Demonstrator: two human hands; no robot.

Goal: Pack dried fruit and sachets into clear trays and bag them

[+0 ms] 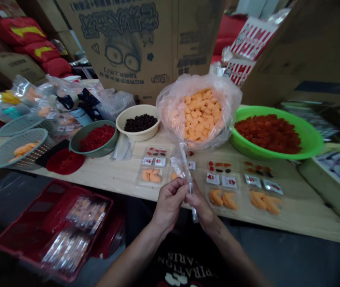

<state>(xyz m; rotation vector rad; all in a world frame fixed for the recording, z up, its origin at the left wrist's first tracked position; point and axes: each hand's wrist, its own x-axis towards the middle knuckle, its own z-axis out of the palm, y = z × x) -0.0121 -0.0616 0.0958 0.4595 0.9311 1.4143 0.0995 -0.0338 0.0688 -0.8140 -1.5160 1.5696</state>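
Note:
My left hand (170,203) and my right hand (201,209) meet above the front edge of the wooden table (295,215). Both pinch a narrow clear plastic sleeve (191,195), which runs upward from my fingers toward the table. Just beyond my hands lie open clear packets (153,175) holding orange dried pieces, small red-and-white labels and dark bits. Further packets (220,191) are laid out to the right. Behind them, a clear bag of orange dried fruit (200,113) stands open.
A green basin of red dried fruit (277,133), a cream bowl of dark berries (137,123) and a grey-green bowl of red pieces (93,137) stand on the table. A red crate with sealed packets (59,231) sits low at left. Cardboard cartons rise behind.

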